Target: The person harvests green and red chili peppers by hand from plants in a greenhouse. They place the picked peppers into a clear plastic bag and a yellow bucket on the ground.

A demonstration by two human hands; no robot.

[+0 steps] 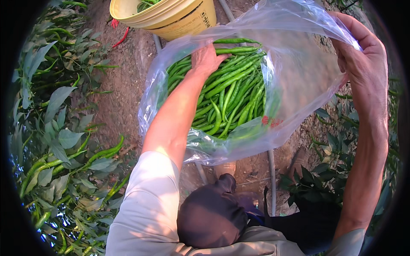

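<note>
A clear plastic bag (298, 60), wide at the mouth, holds a heap of long green chili peppers (233, 89). My left hand (206, 59) reaches into the bag and lies on the far left of the heap, thumb stretched to the right over the peppers. Its other fingertips are hidden, so I cannot tell whether it grips any. At the upper right, my right hand (360, 48) pinches the bag's rim between thumb and fingers, drawing that side out taut. Red printing shows on the near right part of the bag.
A yellow plastic bucket (173, 19) with green contents stands beyond the bag. Red peppers (121, 37) lie on the soil beside it. Pepper plants (61, 144) line both sides. Thin grey hoses (272, 182) run along the ground. A dark rounded object (211, 211) is close to my body.
</note>
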